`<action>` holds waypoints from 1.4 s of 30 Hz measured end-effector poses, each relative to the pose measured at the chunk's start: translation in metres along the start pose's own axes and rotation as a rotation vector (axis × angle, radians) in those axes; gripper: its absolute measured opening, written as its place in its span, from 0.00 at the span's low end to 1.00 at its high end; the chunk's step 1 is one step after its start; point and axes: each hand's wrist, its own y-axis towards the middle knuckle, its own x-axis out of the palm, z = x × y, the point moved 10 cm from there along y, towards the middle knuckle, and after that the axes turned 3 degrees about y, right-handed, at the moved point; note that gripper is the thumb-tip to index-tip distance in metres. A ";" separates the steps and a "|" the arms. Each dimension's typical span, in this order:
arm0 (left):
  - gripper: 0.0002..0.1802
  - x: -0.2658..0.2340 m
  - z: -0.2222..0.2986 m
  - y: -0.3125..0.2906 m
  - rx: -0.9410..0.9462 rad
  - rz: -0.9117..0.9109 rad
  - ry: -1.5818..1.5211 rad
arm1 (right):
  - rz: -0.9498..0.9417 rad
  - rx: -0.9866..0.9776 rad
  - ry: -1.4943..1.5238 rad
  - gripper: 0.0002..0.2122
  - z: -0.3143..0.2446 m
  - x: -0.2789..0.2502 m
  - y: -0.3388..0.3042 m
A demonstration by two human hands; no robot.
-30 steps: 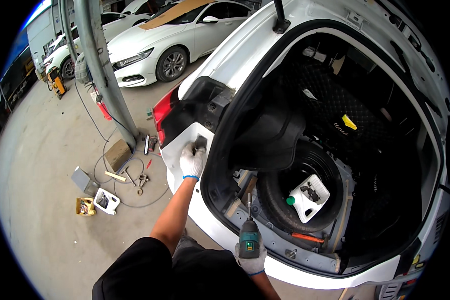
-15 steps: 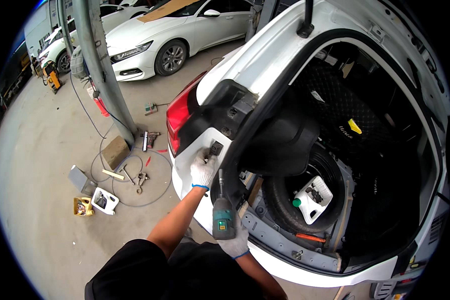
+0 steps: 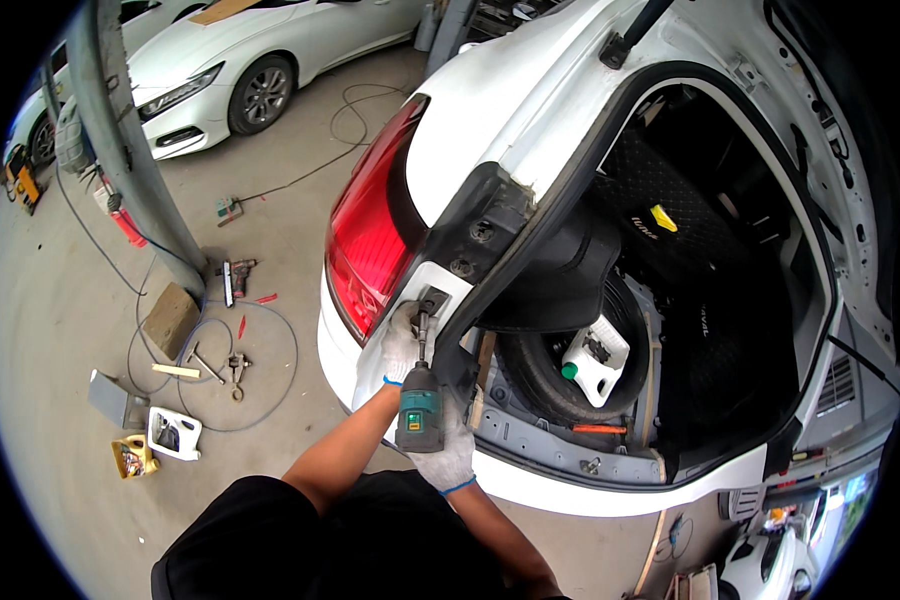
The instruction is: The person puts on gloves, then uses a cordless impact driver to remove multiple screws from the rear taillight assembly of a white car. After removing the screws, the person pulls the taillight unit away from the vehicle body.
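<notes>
A dark green and black cordless impact driver (image 3: 421,415) is gripped from behind by my right hand (image 3: 448,448), in a white knit glove. Its long bit (image 3: 423,330) reaches up to a small dark bracket (image 3: 432,300) in the white body corner beside the red tail light (image 3: 375,235). My left hand (image 3: 400,350), gloved too, is curled beside the bit's tip at that bracket. Its fingertips are partly hidden, so what they pinch cannot be made out. Whether the bit is seated on a fastener is too small to tell.
Right of my hands, the open trunk holds a spare wheel (image 3: 530,375) with a cut white jug (image 3: 598,360) on it. A black trim panel (image 3: 555,280) hangs over the wheel. Left on the floor lie a hammer (image 3: 208,365), another power tool (image 3: 240,278) and a hose loop.
The driver has moved up and left, bringing its bit from beside the trunk seal to the bracket at my left fingers. My view has shifted, showing more of the tail light.
</notes>
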 end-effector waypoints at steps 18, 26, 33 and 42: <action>0.22 0.005 -0.001 -0.003 -0.203 -0.045 -0.033 | 0.153 0.032 -0.348 0.35 -0.021 -0.002 0.007; 0.23 0.012 -0.021 -0.004 -0.312 -0.052 0.004 | 0.158 -0.023 -0.587 0.33 -0.026 0.008 0.013; 0.22 0.014 -0.022 -0.004 -0.296 -0.055 -0.064 | 0.127 0.003 -0.497 0.32 -0.025 0.008 0.016; 0.22 0.014 -0.024 -0.003 -0.280 -0.037 -0.107 | 0.190 -0.068 -0.392 0.30 -0.027 0.009 0.015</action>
